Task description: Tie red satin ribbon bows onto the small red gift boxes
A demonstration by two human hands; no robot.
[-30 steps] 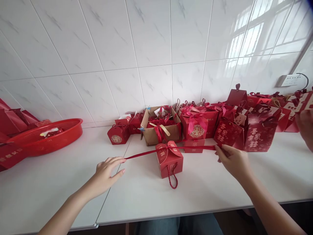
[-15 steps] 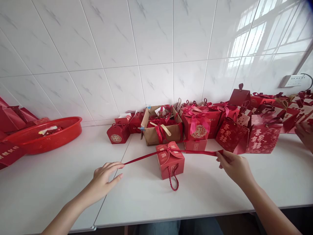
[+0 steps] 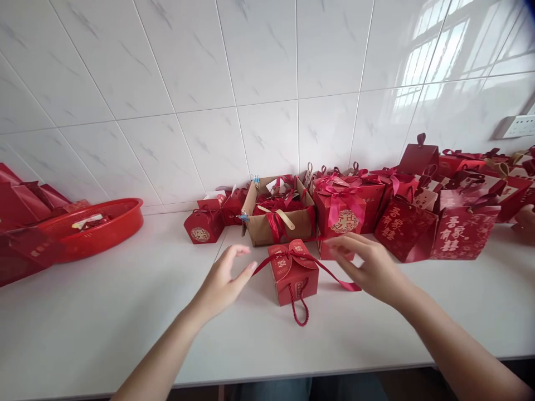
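Note:
A red gift box (image 3: 309, 281) with gold lettering stands on the white table in front of me, a twisted cord handle (image 3: 300, 320) hanging from its front. Red ribbon (image 3: 333, 275) crosses its top with a knot in the middle, both tails loose at the sides. My left hand (image 3: 223, 284) is at the left tail, thumb and fingers apart; the tail passes behind the thumb tip. Above the right tail, my right hand (image 3: 374, 267) is open, fingers stretched, not gripping the ribbon.
Behind the gift box sits a cardboard box (image 3: 258, 234) of ribbons, with a pale wooden stick (image 3: 286, 220) at its front. Many red gift boxes (image 3: 463, 234) line the wall to the right. A red plastic basket (image 3: 100, 239) stands left. Another person's hand (image 3: 524, 223) shows at the right edge.
Both hands have moved inward toward the gift box. The ribbon was stretched taut between them; now its tails sag, and the right hand has let go of its end.

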